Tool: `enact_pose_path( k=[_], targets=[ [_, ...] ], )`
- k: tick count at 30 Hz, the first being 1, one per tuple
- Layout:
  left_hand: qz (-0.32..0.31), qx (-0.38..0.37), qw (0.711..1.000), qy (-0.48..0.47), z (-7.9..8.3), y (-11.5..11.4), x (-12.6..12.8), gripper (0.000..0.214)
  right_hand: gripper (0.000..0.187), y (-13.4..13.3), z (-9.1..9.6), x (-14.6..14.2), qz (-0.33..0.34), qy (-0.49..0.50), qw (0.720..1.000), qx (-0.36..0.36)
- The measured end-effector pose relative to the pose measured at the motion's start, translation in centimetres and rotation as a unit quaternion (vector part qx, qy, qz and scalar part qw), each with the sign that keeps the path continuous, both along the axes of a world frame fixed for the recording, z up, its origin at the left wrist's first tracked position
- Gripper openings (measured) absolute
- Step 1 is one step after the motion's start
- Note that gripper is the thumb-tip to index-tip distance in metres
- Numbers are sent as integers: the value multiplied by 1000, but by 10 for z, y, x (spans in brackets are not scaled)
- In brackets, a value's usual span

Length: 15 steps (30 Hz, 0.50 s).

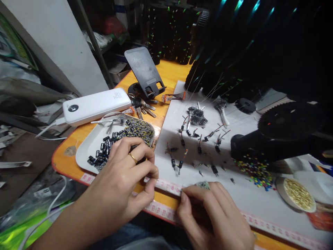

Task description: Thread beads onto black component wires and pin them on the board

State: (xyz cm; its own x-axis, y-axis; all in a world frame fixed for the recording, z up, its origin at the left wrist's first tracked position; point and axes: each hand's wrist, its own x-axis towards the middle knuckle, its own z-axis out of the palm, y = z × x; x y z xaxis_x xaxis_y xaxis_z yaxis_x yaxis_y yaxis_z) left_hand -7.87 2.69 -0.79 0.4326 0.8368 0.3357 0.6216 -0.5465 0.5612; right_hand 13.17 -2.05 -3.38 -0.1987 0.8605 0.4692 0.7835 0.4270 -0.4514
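Observation:
My left hand (130,177), with a ring on one finger, is over the near right side of a white tray (83,158). Its fingers are curled and thumb and forefinger come together; anything between them is too small to make out. In the tray lie black cylindrical capacitors (105,147) and a heap of small grey-and-yellow parts (139,130). To the right, my right hand (213,215) pinches thumb and forefinger together above the tape measure (169,185) along the table edge. What it holds is hidden. Several capacitors with wires (199,149) lie on the white sheet (166,135) beyond.
A white power bank (99,106), keys (148,111) and a black phone stand (145,71) stand behind the tray. On the right are colourful beads (257,172), a bowl of gold beads (299,194) and a black toothed wheel (283,123) with thin wires running near it.

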Motion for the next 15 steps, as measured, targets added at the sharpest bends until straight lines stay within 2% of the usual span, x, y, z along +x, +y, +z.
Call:
enact_pose_path(
  k=[15],
  targets=[
    [2,-17,1000,-16,0,2,-2,18,11,1,-2,0,1,-11,1000,11]
  ],
)
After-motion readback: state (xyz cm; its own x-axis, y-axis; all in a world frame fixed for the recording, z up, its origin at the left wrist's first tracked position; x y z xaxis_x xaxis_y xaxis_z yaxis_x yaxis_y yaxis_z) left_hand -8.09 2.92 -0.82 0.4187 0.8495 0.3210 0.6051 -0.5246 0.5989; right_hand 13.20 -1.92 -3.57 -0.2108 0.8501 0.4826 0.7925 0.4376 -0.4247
